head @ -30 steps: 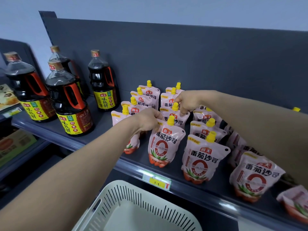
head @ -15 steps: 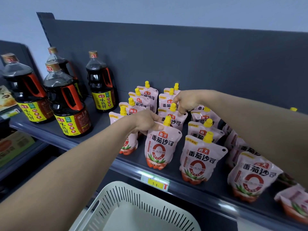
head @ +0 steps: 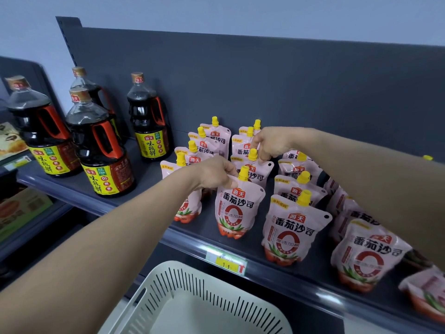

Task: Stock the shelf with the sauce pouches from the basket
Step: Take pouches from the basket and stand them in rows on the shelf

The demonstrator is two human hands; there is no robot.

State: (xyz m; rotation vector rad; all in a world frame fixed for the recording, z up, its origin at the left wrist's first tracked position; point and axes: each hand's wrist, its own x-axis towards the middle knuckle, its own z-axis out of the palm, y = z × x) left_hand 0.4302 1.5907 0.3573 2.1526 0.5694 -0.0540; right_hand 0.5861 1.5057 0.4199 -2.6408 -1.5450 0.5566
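Observation:
Pink sauce pouches with yellow caps stand in several rows on the dark grey shelf point(head: 154, 186). My left hand point(head: 213, 173) pinches the top left corner of the front pouch point(head: 237, 208) in the second row, which stands upright near the shelf edge. My right hand point(head: 272, 143) reaches further back and grips the top of the pouch behind it point(head: 255, 171), just right of its cap. The white slotted basket point(head: 192, 300) sits below the shelf at the bottom; the part of its inside that shows holds no pouches.
Several dark soy sauce bottles point(head: 103, 153) with orange handles stand on the shelf's left part. A yellow price tag point(head: 226, 262) is clipped to the shelf's front rail. More pouches point(head: 366, 254) fill the right side. Lower shelves with boxes point(head: 21, 208) lie at left.
My left hand has shifted slightly right along the front pouch's top, thumb now beside its cap. The right hand stays on the pouch behind. The view has moved a little.

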